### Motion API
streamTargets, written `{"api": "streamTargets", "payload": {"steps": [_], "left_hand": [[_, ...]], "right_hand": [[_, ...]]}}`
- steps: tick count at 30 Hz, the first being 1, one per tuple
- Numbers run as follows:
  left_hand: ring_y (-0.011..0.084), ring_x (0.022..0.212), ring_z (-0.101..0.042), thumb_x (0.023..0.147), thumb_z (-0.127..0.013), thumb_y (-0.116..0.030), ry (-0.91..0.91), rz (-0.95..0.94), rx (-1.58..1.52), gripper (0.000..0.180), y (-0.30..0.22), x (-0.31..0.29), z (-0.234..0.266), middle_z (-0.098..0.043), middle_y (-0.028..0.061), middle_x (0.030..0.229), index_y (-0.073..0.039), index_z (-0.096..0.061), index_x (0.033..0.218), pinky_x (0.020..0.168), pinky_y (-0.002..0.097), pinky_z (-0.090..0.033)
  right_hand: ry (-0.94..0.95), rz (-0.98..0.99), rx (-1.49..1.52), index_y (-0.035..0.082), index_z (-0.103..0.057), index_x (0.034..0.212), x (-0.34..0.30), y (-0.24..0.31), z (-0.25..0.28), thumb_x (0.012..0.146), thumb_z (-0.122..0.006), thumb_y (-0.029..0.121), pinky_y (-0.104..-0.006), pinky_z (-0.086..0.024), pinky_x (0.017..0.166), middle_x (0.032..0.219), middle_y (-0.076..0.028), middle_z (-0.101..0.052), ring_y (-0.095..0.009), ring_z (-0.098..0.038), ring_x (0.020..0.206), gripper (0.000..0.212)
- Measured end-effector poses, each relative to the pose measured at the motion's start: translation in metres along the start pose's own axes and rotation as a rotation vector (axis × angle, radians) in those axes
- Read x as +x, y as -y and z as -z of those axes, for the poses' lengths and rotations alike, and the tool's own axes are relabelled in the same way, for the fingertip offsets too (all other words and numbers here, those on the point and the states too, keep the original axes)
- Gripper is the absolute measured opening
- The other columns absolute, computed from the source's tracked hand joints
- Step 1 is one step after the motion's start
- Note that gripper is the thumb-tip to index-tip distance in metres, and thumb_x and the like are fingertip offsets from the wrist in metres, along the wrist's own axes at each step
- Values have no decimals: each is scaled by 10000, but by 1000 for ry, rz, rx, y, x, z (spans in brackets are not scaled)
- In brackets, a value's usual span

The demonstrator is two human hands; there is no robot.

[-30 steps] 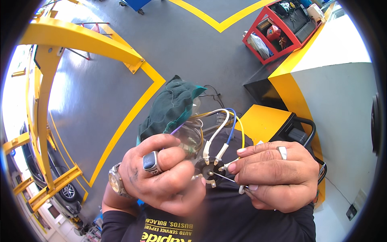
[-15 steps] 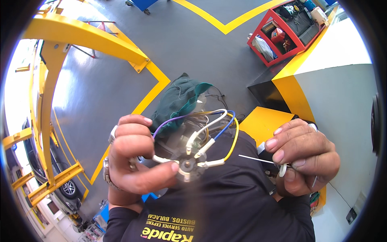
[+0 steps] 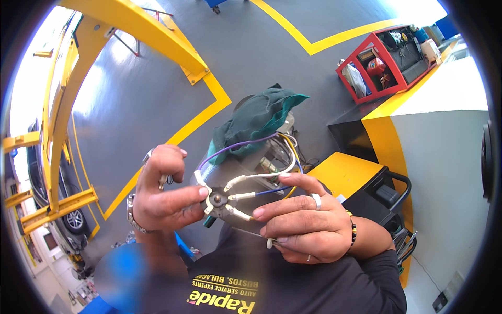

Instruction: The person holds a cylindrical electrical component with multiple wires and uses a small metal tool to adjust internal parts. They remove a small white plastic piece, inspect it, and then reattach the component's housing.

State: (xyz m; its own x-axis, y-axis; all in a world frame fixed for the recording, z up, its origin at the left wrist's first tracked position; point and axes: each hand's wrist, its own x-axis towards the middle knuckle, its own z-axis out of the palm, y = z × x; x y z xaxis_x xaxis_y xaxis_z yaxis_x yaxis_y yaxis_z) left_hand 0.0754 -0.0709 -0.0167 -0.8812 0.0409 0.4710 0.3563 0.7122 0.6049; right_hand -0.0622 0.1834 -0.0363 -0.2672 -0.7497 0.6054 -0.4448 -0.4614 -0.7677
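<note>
My left hand is closed, with its fingertips pinching the edge of a round dark rotary switch. White-sleeved connectors fan out from the switch and carry purple, white, blue and yellow wires. Close on its right, my right hand is closed around a thin pale rod with a small white end showing under the fingers. The right fingertips are beside the lowest connector; whether they touch it I cannot tell. Beyond the switch, the purple wire arches toward a dark green cloth.
A yellow-topped cart with a black handle stands at the right. Farther back is a red tool cabinet beside a yellow and black ledge. A yellow lift frame and a car are on the left.
My right hand has moved left with the thin rod, up to the switch's connectors. The left hand, still holding the switch, has shifted left and slightly up in view, and the switch has turned.
</note>
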Motion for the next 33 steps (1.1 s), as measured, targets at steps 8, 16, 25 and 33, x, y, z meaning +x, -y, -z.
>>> {"api": "streamTargets", "payload": {"steps": [8, 16, 25, 33], "left_hand": [[231, 776, -543, 680, -656, 19, 280, 66, -110, 452, 9, -3, 21, -543, 85, 884, -90, -690, 1117, 738, 372, -484], [204, 756, -552, 682, -831, -221, 108, 52, -201, 506, 11, 1, 2, -567, 82, 874, -23, -709, 1131, 667, 315, -466], [184, 670, -529, 603, -927, -286, -7, -5, -55, 549, 5, 11, -19, -522, 47, 794, -72, -735, 1071, 575, 304, -427], [189, 743, -529, 657, -935, -358, -46, -5, -19, 596, -20, 12, -30, -538, 54, 846, -59, -651, 1088, 627, 318, -439]], "right_hand": [[-48, 129, -53, 24, -566, 1019, -11, -15, -28, 784, -703, -56, -517, -526, 959, 1029, -183, -695, -361, -693, 1044, 284], [-94, 59, -183, 53, -499, 1151, -5, -7, -26, 778, -699, -80, -514, -504, 983, 1079, -150, -676, -330, -706, 1030, 445], [-150, 29, -285, 70, -467, 1177, -6, -1, -21, 794, -681, -95, -535, -423, 1054, 1110, -147, -661, -308, -720, 1004, 469], [-440, 90, -285, 61, -483, 1096, -18, -12, -28, 892, -600, -78, -492, -452, 991, 1056, -149, -672, -245, -735, 874, 273]]}}
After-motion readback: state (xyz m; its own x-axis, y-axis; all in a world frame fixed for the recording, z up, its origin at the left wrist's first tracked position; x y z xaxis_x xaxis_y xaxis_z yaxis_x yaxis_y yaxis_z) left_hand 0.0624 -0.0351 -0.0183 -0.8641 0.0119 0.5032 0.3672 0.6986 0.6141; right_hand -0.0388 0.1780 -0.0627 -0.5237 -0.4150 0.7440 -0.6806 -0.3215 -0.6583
